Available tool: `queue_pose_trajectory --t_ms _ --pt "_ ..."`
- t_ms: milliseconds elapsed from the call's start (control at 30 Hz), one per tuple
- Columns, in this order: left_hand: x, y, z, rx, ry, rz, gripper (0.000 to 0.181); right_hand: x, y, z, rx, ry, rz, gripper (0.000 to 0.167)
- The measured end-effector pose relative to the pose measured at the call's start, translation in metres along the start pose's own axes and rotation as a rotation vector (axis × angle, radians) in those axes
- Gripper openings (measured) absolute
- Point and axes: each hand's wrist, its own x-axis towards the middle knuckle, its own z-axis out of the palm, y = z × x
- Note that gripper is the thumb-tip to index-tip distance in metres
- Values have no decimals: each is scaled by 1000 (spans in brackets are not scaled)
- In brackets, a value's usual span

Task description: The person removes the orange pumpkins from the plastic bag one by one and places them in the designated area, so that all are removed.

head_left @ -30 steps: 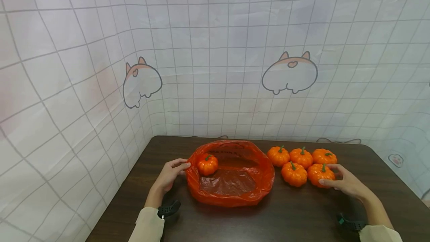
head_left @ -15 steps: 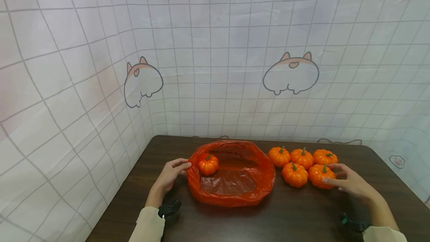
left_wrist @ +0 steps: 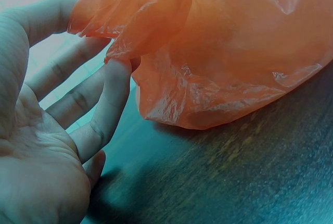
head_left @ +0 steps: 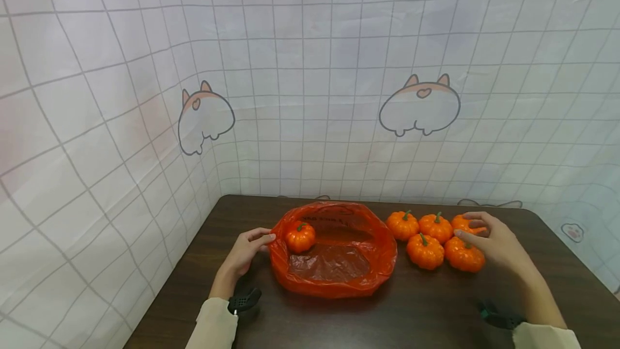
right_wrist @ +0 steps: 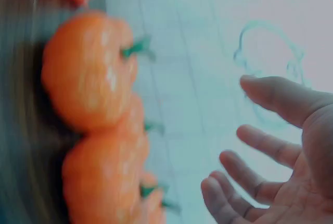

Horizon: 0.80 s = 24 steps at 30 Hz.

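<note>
A red plastic bag stands with its mouth spread wide, and one small orange pumpkin lies inside at its left. My left hand pinches the bag's left rim; in the left wrist view the thin plastic runs between the thumb and fingers. To the right of the bag, several small orange pumpkins with green stems sit close together. Above the rightmost ones hovers my right hand, fingers spread and holding nothing. The right wrist view shows it apart from a blurred pumpkin.
Everything rests on a dark wooden table. A white grid-patterned cloth with cartoon animals hangs behind it and along the left side.
My right hand has left the near right pumpkin, rising and moving back over the far right one. The left hand and the bag stay in place.
</note>
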Motion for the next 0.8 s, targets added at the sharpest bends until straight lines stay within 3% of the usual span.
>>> queue_pose_trajectory --t_ms 100,333,600,800 --pt "0 0 0 0 2 -2 38 -3 -26 10 30 27 -84 62" --pt "1 -1 1 -5 1 -2 38 -4 -71 50 137 6 -249 49" --pt "1 0 1 -10 -1 3 37 4 -100 103 233 -97 -279 44" --pt "1 -1 0 -11 -3 5 37 12 -120 134 284 -124 -305 45"
